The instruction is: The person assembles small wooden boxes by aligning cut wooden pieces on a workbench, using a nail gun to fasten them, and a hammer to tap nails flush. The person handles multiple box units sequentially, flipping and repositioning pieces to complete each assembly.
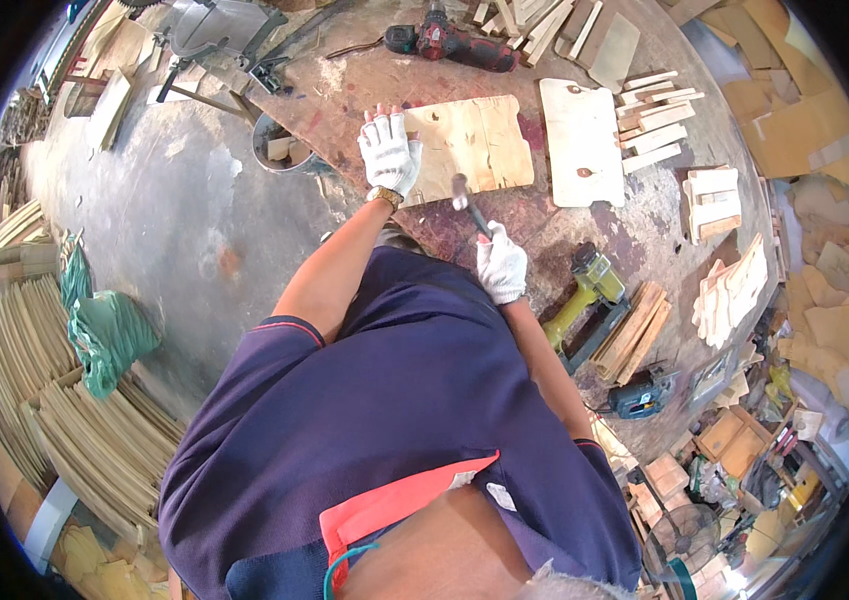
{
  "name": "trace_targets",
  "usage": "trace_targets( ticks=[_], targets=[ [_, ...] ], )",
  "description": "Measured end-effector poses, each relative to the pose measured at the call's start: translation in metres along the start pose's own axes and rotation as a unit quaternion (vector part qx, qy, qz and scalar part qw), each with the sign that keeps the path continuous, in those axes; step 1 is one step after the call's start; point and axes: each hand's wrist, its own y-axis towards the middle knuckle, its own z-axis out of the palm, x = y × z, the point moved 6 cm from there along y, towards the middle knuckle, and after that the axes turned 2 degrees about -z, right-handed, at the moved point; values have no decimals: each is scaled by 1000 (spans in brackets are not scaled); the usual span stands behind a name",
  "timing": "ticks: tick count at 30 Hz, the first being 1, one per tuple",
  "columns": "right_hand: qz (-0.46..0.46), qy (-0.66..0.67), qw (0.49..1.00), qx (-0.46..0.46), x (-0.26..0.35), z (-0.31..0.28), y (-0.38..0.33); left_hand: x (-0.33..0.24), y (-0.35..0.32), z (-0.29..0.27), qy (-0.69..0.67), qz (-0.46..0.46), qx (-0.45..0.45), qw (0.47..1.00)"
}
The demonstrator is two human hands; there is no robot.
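Observation:
My left hand [389, 152], in a white fingerless glove, lies with its fingers stretched out on the left end of a pale wooden board [474, 145]. The board rests flat on the stained worktable and has wavy, notched edges. My right hand [501, 263], gloved the same way, is closed round the handle of a hammer [472, 205]. The hammer's head is over the board's near edge; whether it touches the wood I cannot tell. A second pale board [582, 143] with two dark knots lies to the right of the first one.
A red and black cordless drill [452, 42] lies beyond the board. To the right are a green nail gun [584, 292], wood strips [632, 332], a blue jigsaw [642, 395] and stacked small pieces [712, 203]. A bucket [284, 145] of offcuts stands left of the table.

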Motion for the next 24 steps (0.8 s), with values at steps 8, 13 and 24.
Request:
trace_targets(
  ticks=[8, 13, 24],
  targets=[
    [69, 57, 995, -41, -34, 22, -16, 0, -1, 1, 14, -5, -3, 1000],
    [92, -69, 992, 55, -40, 27, -2, 3, -1, 5, -13, -9, 16, 1000],
    [-145, 71, 986, 34, 58, -7, 25, 34, -6, 19, -250, -57, -34, 966]
  ],
)
